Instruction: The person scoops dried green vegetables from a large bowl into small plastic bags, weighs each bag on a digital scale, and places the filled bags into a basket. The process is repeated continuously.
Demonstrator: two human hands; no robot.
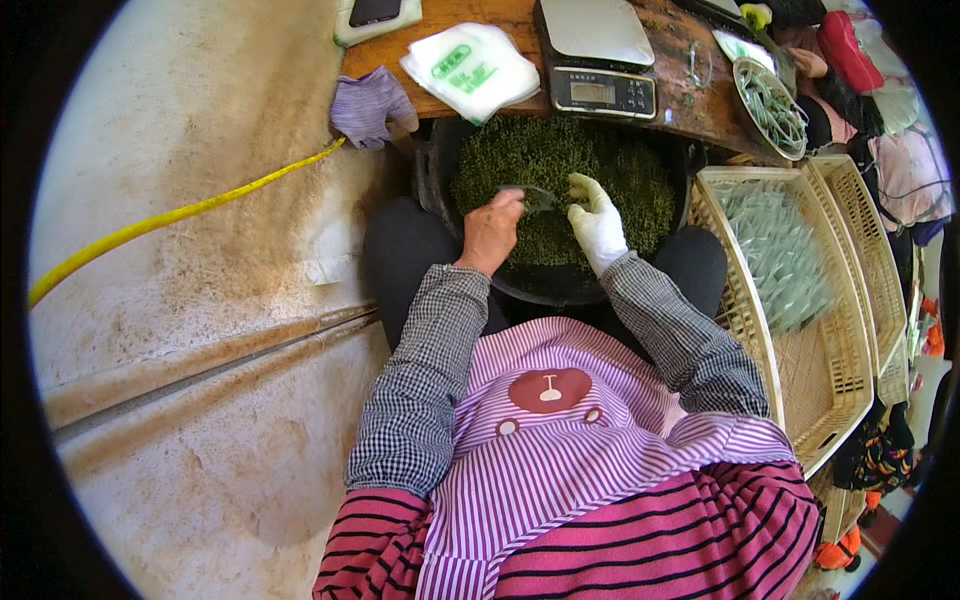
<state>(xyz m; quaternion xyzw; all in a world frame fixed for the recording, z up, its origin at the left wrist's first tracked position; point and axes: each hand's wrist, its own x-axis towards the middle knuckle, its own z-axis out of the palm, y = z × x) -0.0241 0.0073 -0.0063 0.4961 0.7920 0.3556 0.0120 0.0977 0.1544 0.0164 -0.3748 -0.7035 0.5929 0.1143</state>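
Note:
A large black tub (551, 289) between my knees holds a heap of small green buds or berries (540, 150). My bare left hand (491, 225) is over the left part of the heap, fingers closed on a thin clear plastic piece (534, 198); blur hides its exact shape. My right hand (598, 217) wears a white glove. Its thumb and fingers are apart, close to the heap and just right of the clear piece. I see nothing held in it.
A wooden table (450, 13) bears plastic bags (472, 71), a digital scale (600, 60) and a basket of green stems (772, 109). Cream plastic crates (814, 390) stand at right, one with filled clear bags (776, 247). A purple glove (369, 105) hangs by a yellow hose (187, 210). Another person's hand (808, 63) shows at upper right.

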